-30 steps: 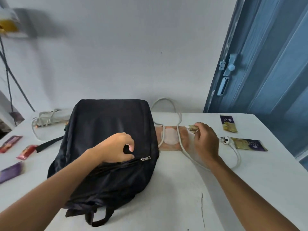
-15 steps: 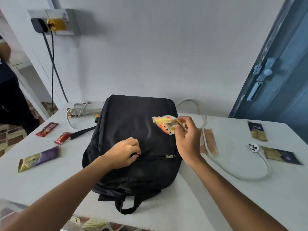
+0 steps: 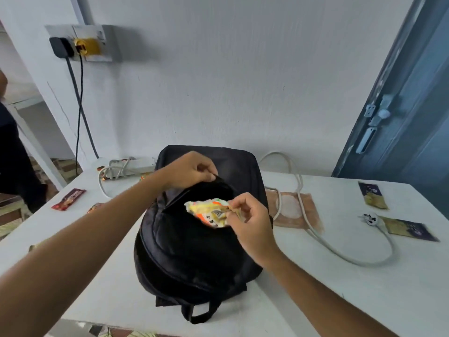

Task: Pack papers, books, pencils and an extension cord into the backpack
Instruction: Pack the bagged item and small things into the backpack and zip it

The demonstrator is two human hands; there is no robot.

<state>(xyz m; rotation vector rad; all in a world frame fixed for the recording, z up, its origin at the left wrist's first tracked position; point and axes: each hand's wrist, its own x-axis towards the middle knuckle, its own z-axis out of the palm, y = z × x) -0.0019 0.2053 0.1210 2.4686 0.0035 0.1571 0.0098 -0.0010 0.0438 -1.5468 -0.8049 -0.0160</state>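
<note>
A black backpack point(image 3: 194, 251) lies on the white table point(image 3: 340, 276), its front pocket pulled open. My left hand point(image 3: 192, 170) pinches the pocket's upper edge and lifts it. My right hand point(image 3: 250, 222) pinches a crumpled yellow and orange packet point(image 3: 209, 211) right at the pocket's mouth. A white extension cord point(image 3: 340, 254) loops over the table to the right, ending in a plug point(image 3: 370, 218). Its socket strip point(image 3: 128, 165) sits behind the bag on the left.
A pinkish flat packet point(image 3: 291, 207) lies under the cord beside the bag. Purple and gold sachets point(image 3: 373, 195) point(image 3: 410, 229) lie at the right. A red wrapper point(image 3: 69, 199) lies at the left. A blue door point(image 3: 408, 105) stands right; a person stands at the far left.
My left hand has moved up from the zipper and pulled the pocket open. My right hand has brought the yellow packet from the table's right side down to the pocket's mouth.
</note>
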